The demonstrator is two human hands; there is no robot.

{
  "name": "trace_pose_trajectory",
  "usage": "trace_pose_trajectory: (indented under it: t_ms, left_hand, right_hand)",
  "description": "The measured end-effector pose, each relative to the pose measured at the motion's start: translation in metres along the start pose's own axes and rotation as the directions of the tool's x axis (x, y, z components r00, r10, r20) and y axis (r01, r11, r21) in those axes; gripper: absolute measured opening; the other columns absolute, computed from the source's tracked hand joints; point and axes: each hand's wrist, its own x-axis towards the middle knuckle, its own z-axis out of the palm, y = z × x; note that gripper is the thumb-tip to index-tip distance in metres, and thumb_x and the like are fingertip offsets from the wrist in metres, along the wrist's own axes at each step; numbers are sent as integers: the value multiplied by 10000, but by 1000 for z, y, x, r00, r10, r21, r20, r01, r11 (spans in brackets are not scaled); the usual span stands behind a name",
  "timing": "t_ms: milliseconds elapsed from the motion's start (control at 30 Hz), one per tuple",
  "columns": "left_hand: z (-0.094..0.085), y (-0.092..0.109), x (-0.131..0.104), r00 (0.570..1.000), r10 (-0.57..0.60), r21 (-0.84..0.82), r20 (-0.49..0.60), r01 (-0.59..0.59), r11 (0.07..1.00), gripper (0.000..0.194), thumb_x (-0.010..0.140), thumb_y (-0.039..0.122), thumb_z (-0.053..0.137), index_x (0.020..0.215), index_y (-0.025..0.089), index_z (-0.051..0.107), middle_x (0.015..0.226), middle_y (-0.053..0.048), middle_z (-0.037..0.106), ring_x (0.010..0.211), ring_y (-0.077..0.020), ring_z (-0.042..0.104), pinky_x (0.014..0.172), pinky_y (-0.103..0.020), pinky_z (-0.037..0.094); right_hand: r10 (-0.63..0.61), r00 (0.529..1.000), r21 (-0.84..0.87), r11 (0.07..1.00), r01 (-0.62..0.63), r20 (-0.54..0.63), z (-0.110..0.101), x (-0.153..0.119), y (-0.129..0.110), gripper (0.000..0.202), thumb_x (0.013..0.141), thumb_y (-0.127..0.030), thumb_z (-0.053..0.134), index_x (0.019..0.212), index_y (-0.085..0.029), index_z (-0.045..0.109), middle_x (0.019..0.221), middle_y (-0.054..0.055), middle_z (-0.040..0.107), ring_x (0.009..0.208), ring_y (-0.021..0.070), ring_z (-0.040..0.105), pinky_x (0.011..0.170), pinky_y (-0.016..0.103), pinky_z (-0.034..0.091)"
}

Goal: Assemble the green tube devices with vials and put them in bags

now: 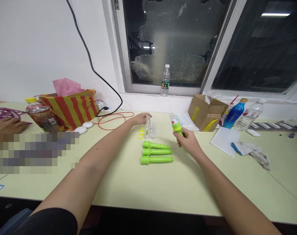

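My right hand (186, 138) is closed around a green flashlight-like tube (177, 126) with a clear top and a red dot, held tilted above the table. My left hand (142, 118) reaches to the far side of the clear plastic pieces (147, 130); its fingertips are at the top of the rear ones, and whether they grip one is too small to tell. A second clear piece (153, 131) stands beside them. Yellow rings (141, 133) lie just left of the clear pieces. Nearer to me, three green tubes (160, 159) lie side by side, pointing right.
A striped bag (76, 109), a brown drink bottle (44, 116) and red cable (106, 122) are at the left, with another person's hand (10, 126). At the right are a cardboard box (204, 112), bottles (234, 113), white paper (224, 141) and a glove (255, 152).
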Motion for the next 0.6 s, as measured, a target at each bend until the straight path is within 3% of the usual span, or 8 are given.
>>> trace_pose_trajectory:
  t_ms: [233,600]
  left_hand:
    - [-1,3,-2,988,-58,8,141,58,998,588,560,-13,537,1108,185,616,847,-3,596,749,-103,586,684,-211,497]
    - [-3,-2,-6,987,8,103,158,-25,994,682,609,19,525,1270,184,550,922,-38,593,740,-101,534,670,-217,489]
  right_hand:
    - [32,999,-4,999,-32,1,1,-2,-5,304,845,-468,589,717,-206,504,536,-38,496,468,129,500,498,262,414]
    - [25,1000,-25,999,-25,8,1,-1,-2,303,849,-444,581,690,-206,484,518,-42,488,463,126,500,507,261,398]
